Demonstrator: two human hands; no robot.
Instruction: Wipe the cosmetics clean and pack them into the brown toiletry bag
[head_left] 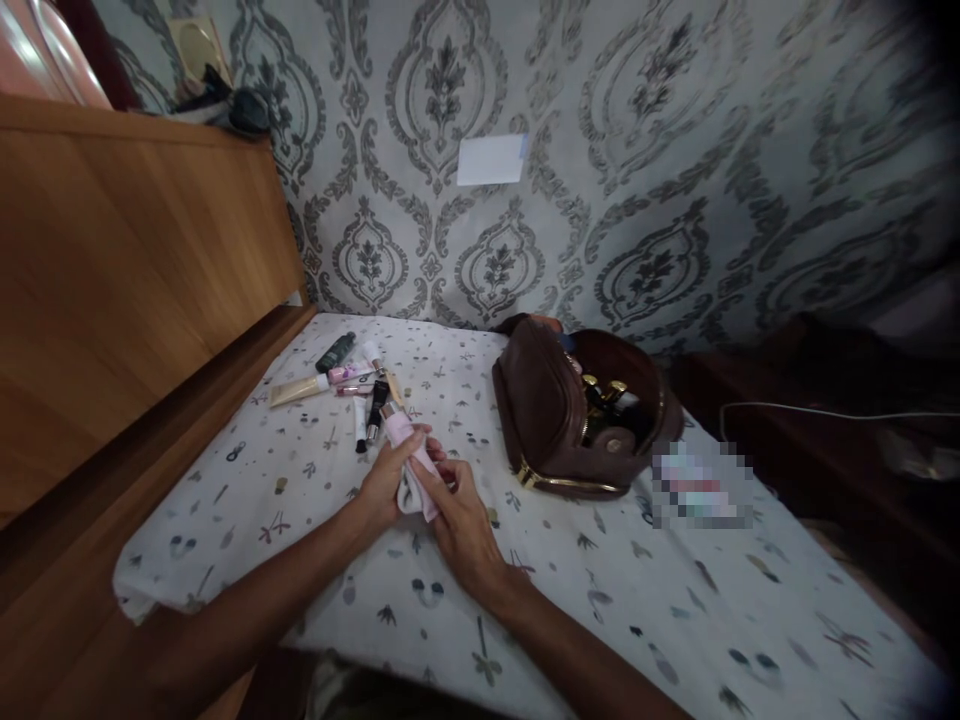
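Observation:
A pink tube [402,430] with a metallic cap is held between both hands, its cap pointing away from me. My left hand [385,482] grips it from the left, together with a white cloth [410,496] bunched beneath it. My right hand [461,515] closes on the tube's lower end from the right. Just beyond lie several tubes and bottles, among them a beige tube [298,391], a dark bottle [335,353], a black tube [377,408] and a white tube with a black cap [360,422].
An open brown bag [541,410] with items inside stands right of my hands on the patterned cloth [300,510]. A blurred-out item [701,485] lies beyond it. Wooden furniture [142,240] borders the left, the wallpapered wall the back.

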